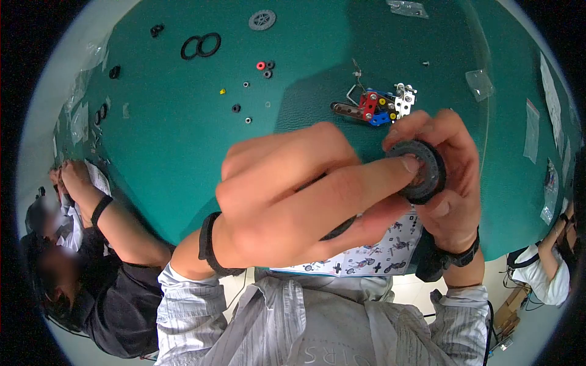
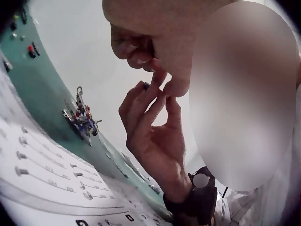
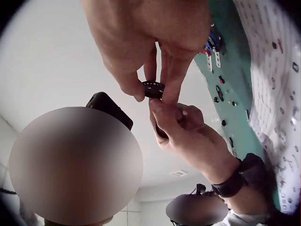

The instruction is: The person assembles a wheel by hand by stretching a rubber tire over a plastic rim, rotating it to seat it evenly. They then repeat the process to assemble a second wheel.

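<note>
A grey wheel with a black rim (image 1: 434, 174) is pinched in the fingers of the right hand (image 1: 461, 177); the right wrist view shows the same wheel (image 3: 153, 88) edge-on below the right hand (image 3: 150, 37). The left hand (image 1: 293, 198) presses its extended index fingertip on the wheel's hub. Its other fingers curl round a black round part (image 1: 339, 229), mostly hidden; a dark edge of it shows in the right wrist view. In the left wrist view, the fingertips of the left hand (image 2: 160, 33) and right hand (image 2: 157, 134) meet, with the wheel hardly visible.
Beyond the hands lies a red, blue and white assembly (image 1: 377, 108). Two black rings (image 1: 200, 46), a grey wheel (image 1: 262, 20) and small parts are spread on the green table (image 1: 171, 122). A printed sheet (image 1: 378, 253) lies at the near edge; another person (image 1: 131, 232) works at left.
</note>
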{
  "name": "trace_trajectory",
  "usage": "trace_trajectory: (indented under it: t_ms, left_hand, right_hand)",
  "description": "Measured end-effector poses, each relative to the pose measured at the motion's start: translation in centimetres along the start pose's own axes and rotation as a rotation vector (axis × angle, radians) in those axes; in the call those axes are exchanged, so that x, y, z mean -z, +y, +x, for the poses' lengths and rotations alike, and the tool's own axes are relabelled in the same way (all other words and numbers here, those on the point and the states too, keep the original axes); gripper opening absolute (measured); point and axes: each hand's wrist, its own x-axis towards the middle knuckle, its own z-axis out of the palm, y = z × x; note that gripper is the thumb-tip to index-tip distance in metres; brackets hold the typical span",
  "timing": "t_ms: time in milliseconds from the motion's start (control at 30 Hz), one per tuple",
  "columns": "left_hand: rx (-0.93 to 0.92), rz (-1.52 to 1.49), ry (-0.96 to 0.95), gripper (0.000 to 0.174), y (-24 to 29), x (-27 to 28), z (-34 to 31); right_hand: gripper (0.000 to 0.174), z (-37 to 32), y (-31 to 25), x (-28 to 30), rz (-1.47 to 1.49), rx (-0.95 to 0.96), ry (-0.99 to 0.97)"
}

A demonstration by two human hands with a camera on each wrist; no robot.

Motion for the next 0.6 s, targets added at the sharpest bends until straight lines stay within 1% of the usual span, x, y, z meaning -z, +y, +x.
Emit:
trace_trajectory:
  t_ms: [133,300,400,500,600]
  left_hand:
    - [0.073,-0.066,0.011,0.039,0.46,0.32,0.25]
    - [0.046,-0.079,0.038,0.04,0.16,0.18,0.06]
    - [0.082,-0.099,0.043,0.04,0.4,0.12,0.08]
    - [0.141,-0.131,0.019,0.038,0.84,0.38,0.51]
    - [0.191,-0.128,-0.019,0.034,0.95,0.78,0.63]
  right_hand:
    - [0.066,0.08,0.12,-0.28,-0.023,0.028,0.015]
    - [0.064,0.13,0.17,-0.68,0.019,0.037,0.029]
    - [0.064,0.03,0.14,-0.45,0.025,0.019,0.003]
    - [0.063,-0.07,0.01,-0.61,0.033,-0.003,0.016]
    - [0.061,0.01,0.17,-0.44,0.019,0.032,-0.012]
